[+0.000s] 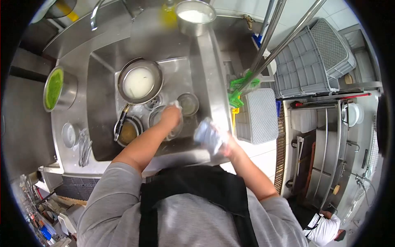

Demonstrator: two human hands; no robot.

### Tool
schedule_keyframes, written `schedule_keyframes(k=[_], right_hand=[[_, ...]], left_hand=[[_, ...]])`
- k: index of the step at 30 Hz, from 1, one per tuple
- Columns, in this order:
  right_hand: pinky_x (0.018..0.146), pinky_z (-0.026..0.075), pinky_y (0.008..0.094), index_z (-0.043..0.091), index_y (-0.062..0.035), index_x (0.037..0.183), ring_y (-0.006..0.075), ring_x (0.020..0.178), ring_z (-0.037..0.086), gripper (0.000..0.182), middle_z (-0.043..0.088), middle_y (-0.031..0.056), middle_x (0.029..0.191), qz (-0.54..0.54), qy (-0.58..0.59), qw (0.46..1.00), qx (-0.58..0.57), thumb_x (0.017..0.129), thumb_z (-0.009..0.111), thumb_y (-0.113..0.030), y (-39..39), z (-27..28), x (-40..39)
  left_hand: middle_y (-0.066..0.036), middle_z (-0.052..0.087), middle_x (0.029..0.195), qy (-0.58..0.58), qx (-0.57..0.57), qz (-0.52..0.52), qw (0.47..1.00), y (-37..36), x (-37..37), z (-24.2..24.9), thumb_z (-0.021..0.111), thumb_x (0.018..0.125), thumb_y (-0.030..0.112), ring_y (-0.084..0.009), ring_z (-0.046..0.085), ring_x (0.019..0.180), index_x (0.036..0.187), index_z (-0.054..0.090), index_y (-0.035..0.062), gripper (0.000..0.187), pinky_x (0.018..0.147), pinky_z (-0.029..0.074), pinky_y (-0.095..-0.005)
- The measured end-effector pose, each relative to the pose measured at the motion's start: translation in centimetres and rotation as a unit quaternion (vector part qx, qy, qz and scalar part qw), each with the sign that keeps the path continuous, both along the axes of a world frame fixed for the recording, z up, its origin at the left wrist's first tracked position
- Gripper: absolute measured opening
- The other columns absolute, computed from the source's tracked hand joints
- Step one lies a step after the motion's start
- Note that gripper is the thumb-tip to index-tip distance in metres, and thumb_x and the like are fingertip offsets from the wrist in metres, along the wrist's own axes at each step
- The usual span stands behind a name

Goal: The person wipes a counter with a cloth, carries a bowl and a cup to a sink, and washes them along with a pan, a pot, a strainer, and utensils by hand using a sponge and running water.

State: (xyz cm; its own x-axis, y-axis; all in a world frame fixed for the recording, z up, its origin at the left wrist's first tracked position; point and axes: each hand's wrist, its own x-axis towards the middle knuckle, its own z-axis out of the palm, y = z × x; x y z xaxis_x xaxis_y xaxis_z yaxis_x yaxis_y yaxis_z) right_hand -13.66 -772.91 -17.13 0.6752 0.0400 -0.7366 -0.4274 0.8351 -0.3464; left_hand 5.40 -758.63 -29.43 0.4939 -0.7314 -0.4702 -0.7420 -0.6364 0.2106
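My left hand (172,115) reaches into the sink (103,136), its fingers closed at a whitish bit that I cannot make out. Right under it lies a clear bowl (154,117), partly hidden by my wrist; a small round metal bowl (188,104) sits just to the right. My right hand (228,147), blurred, grips a crumpled bluish-white cloth (209,136) over the sink's right front edge. Farther back in the sink stands a pan (158,82) holding whitish liquid. Nearer, a second pan (139,120) with brownish contents and a dark handle is partly covered by my forearm.
Left of the sink stand a pot (69,92) of green contents, a small clear dish (70,135) and several utensils (84,148). A metal pot (196,24) is at the back. Grey crates (302,61) and long poles (269,37) are on the right. Another person (325,230) is lower right.
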Motion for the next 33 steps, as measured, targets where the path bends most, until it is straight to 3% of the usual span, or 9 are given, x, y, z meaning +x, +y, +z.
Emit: schedule_keyframes(k=[5,14,16,18,21,23,25,30,33], right_hand=[[0.079,0.053,0.0466,0.051,-0.0072,0.123,0.0312,0.101,0.060,0.049,0.059,0.0138,0.115,-0.058,-0.039,0.991,0.112,0.089,0.056,-0.042,-2.2,2.2,-0.1],[0.061,0.055,0.0406,0.041,-0.0080,0.133,0.0336,0.091,0.063,0.064,0.060,0.0180,0.106,0.088,-0.153,0.970,0.169,0.079,0.062,-0.037,-7.8,2.6,6.4],[0.057,0.052,0.0352,0.046,-0.0118,0.128,0.0280,0.074,0.064,0.052,0.060,0.0160,0.095,-0.006,-0.032,0.994,-0.100,0.082,0.062,-0.029,-7.0,0.9,9.6],[0.076,0.050,0.0393,0.052,-0.0084,0.115,0.0306,0.090,0.062,0.037,0.061,0.0164,0.101,0.126,-0.152,0.714,-0.672,0.080,0.062,-0.015,-6.4,0.0,14.8],[0.087,0.047,0.0423,0.060,-0.0202,0.113,0.0347,0.098,0.059,0.048,0.061,0.0155,0.106,0.342,-0.228,0.389,-0.825,0.066,0.069,-0.015,-4.2,5.1,19.4],[0.084,0.048,0.0406,0.062,-0.0153,0.112,0.0332,0.095,0.060,0.053,0.062,0.0170,0.103,0.216,-0.232,0.314,-0.895,0.060,0.072,-0.014,-7.6,5.2,25.0],[0.073,0.052,0.0399,0.063,0.0008,0.104,0.0340,0.086,0.065,0.042,0.065,0.0218,0.090,0.108,-0.092,0.523,-0.840,0.066,0.068,-0.018,-11.8,7.3,33.4],[0.089,0.047,0.0425,0.067,0.0037,0.087,0.0386,0.097,0.060,0.039,0.062,0.0271,0.101,0.504,-0.022,0.139,-0.852,0.084,0.043,-0.026,-23.8,1.0,46.9],[0.087,0.049,0.0408,0.066,0.0063,0.090,0.0368,0.098,0.061,0.036,0.062,0.0283,0.103,0.457,0.009,0.233,-0.858,0.082,0.050,-0.025,-22.8,1.0,47.3]], left_hand=[[-0.018,0.067,0.097,0.076,0.050,-0.131,0.987,-6.5,-2.1,-6.5,0.058,0.079,0.017,-0.0327,0.065,0.092,0.091,0.070,0.0059,0.020,0.079,0.051,-0.0417],[-0.015,0.067,0.100,0.011,-0.193,0.338,0.921,-5.5,4.6,-10.9,0.050,0.091,0.027,-0.0338,0.064,0.092,0.106,0.064,0.0001,0.033,0.079,0.049,-0.0430],[-0.012,0.064,0.107,0.252,-0.398,0.625,0.623,-5.5,5.0,-8.5,0.052,0.093,0.036,-0.0267,0.059,0.099,0.116,0.058,-0.0009,0.044,0.085,0.045,-0.0375],[-0.008,0.059,0.114,0.368,-0.457,0.640,0.496,-4.3,4.8,-2.3,0.055,0.093,0.038,-0.0186,0.053,0.104,0.122,0.054,0.0001,0.048,0.090,0.041,-0.0308],[-0.009,0.060,0.113,0.513,-0.534,0.456,0.494,-1.5,5.4,4.7,0.055,0.094,0.027,-0.0186,0.057,0.102,0.127,0.049,-0.0016,0.044,0.087,0.044,-0.0300],[-0.006,0.058,0.113,0.515,-0.546,0.386,0.536,0.4,5.6,6.7,0.056,0.093,0.024,-0.0146,0.054,0.100,0.133,0.044,0.0011,0.048,0.089,0.042,-0.0296],[-0.006,0.057,0.115,0.540,-0.572,0.387,0.482,3.2,5.3,10.4,0.057,0.092,0.023,-0.0141,0.052,0.102,0.133,0.043,0.0022,0.049,0.090,0.041,-0.0297],[-0.007,0.054,0.122,0.568,-0.602,0.439,0.349,9.4,0.4,14.4,0.060,0.090,0.021,-0.0163,0.052,0.109,0.132,0.043,0.0043,0.049,0.093,0.040,-0.0313],[-0.006,0.054,0.124,0.555,-0.601,0.490,0.302,13.0,-2.4,14.0,0.056,0.092,0.022,-0.0156,0.051,0.109,0.133,0.043,0.0043,0.046,0.094,0.040,-0.0311]])
